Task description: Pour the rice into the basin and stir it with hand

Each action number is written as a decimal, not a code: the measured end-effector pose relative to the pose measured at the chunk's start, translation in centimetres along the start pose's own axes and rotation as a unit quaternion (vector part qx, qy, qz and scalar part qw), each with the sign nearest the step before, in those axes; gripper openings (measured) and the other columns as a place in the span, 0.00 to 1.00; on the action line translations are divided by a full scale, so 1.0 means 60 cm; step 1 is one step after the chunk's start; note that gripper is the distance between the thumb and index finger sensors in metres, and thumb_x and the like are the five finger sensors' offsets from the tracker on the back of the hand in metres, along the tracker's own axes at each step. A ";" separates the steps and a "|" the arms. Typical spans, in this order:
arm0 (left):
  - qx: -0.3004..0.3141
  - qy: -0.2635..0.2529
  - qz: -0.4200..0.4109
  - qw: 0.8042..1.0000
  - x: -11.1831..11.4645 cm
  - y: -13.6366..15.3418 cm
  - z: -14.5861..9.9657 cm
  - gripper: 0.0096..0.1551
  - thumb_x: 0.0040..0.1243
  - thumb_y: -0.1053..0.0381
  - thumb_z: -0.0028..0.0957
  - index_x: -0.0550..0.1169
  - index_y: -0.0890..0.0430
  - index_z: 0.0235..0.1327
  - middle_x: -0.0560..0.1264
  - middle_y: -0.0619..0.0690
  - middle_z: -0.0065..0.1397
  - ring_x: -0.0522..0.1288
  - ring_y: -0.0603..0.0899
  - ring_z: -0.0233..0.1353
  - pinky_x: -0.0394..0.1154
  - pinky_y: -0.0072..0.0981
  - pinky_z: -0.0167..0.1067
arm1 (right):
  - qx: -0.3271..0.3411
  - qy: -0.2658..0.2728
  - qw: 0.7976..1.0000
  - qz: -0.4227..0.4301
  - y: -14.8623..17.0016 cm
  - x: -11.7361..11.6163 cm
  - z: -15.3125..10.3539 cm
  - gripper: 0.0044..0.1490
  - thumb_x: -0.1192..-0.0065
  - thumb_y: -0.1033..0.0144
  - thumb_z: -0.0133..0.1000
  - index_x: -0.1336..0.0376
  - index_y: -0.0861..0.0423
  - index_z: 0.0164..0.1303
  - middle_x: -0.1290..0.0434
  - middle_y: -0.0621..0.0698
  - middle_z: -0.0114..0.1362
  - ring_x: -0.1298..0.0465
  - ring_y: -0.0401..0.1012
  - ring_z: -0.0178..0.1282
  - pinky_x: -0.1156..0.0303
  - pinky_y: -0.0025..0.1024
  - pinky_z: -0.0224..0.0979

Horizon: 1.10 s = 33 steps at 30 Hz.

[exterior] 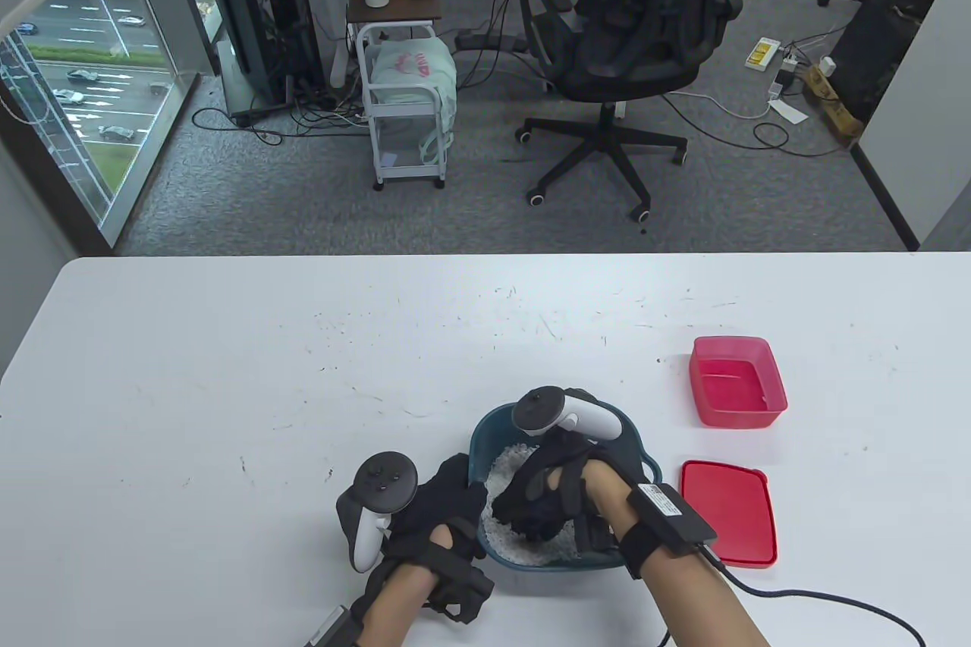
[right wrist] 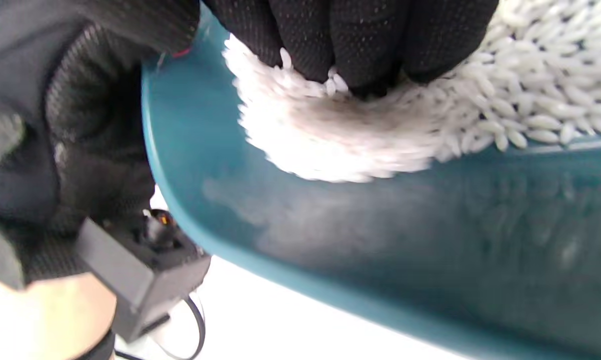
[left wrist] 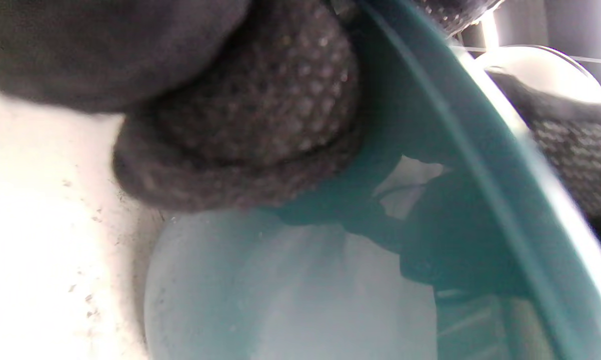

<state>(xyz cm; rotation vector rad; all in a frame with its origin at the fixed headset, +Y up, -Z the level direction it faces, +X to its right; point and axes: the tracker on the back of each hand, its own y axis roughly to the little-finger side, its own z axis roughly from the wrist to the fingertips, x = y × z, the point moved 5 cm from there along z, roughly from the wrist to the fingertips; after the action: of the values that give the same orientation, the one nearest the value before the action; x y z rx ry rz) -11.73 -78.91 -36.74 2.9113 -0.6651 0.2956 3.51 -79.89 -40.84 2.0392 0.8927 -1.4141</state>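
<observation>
My right hand (exterior: 542, 499) fingers (right wrist: 330, 40) curl down into the rice (right wrist: 530, 100); my left hand (exterior: 447, 503) grips the basin (exterior: 485, 442) rim's left.

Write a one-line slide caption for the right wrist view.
Gloved right hand digs its fingertips into white rice inside the teal basin.

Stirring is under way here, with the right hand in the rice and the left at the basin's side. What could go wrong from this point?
The rice is heaped near the wall of the basin, so the right hand could push grains over the rim onto the table. If the left hand slips from the rim, the basin might slide toward the red lid.
</observation>
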 end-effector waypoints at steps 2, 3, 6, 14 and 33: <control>0.004 -0.001 0.003 1.000 0.000 -0.001 0.000 0.38 0.63 0.52 0.53 0.68 0.69 0.72 0.75 0.72 0.66 0.90 0.52 0.20 0.89 0.32 0.13 | 0.001 0.033 0.999 0.008 -0.001 0.017 -0.002 0.43 0.40 0.54 0.44 0.42 0.64 0.67 0.36 0.65 0.72 0.35 0.61 0.69 0.35 0.62 0.64; 0.009 -0.002 0.008 1.000 0.000 -0.003 0.000 0.38 0.62 0.52 0.53 0.68 0.70 0.72 0.75 0.72 0.66 0.90 0.52 0.20 0.89 0.31 0.13 | -0.007 0.057 0.998 0.000 -0.001 0.028 -0.003 0.44 0.41 0.53 0.45 0.44 0.62 0.68 0.39 0.63 0.74 0.38 0.60 0.71 0.38 0.63 0.66; 0.012 -0.006 0.015 1.000 0.001 -0.006 -0.001 0.38 0.63 0.52 0.52 0.68 0.69 0.71 0.75 0.72 0.66 0.90 0.51 0.20 0.89 0.31 0.13 | -0.043 0.139 0.989 -0.040 -0.004 0.052 -0.010 0.43 0.42 0.53 0.47 0.46 0.61 0.70 0.41 0.63 0.75 0.39 0.61 0.72 0.40 0.64 0.66; 0.005 -0.014 0.014 1.000 0.000 -0.003 -0.002 0.37 0.63 0.52 0.52 0.69 0.69 0.71 0.76 0.72 0.65 0.90 0.51 0.19 0.89 0.31 0.12 | -0.266 0.192 0.922 -0.207 0.025 0.079 -0.045 0.42 0.41 0.53 0.46 0.38 0.66 0.66 0.30 0.68 0.69 0.28 0.64 0.64 0.31 0.63 0.60; -0.010 -0.021 -0.007 1.000 -0.002 0.004 -0.003 0.37 0.63 0.52 0.52 0.69 0.69 0.71 0.76 0.71 0.65 0.90 0.51 0.19 0.89 0.31 0.12 | -0.003 -0.027 0.999 -0.034 0.016 -0.025 -0.017 0.41 0.36 0.53 0.40 0.24 0.72 0.49 0.15 0.70 0.53 0.16 0.66 0.49 0.22 0.62 0.47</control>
<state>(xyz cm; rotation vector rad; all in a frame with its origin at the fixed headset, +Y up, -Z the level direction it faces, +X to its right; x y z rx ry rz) -11.96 -79.06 -36.57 2.9086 -0.6510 0.2258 4.49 -80.17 -39.09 1.9737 0.9515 -1.4926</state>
